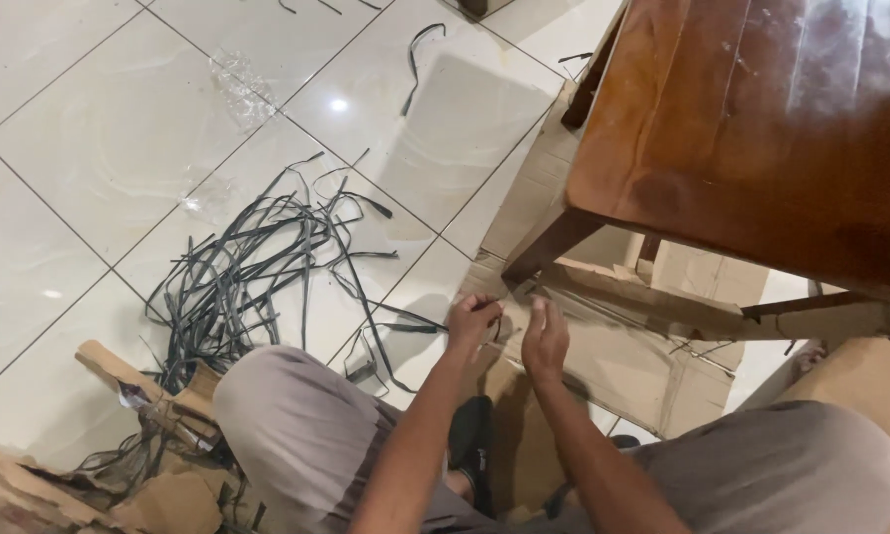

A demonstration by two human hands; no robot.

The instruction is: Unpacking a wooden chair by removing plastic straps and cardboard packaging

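Below the desk (761,148) corner, two hands at work over flattened cardboard (633,366). Left hand (471,321) curled, fingertips pinched on a thin black strap (410,326) running off leftward along the floor (69,198). Right hand (545,336) just beside it, fingers drawn loosely together, pointing up toward the desk leg (544,247); cannot tell whether anything sits between them. Both hands near the cardboard's torn upper edge, close under the leg.

Counted: one desk, one leg in view, one large tangle of black straps (257,267) left of the hands, many strands, too knotted to number. One loose strap (415,59) apart near the top, a few short bits at the top edge. Two crumpled clear plastic scraps (239,84) on the tiles. One heap of torn cardboard pieces (158,396) at lower left. Two knees in grey trousers (296,415) flanking the forearms.

Open room: bare tiles far left and upper left; tight on the right, hemmed by desk edge and cardboard.
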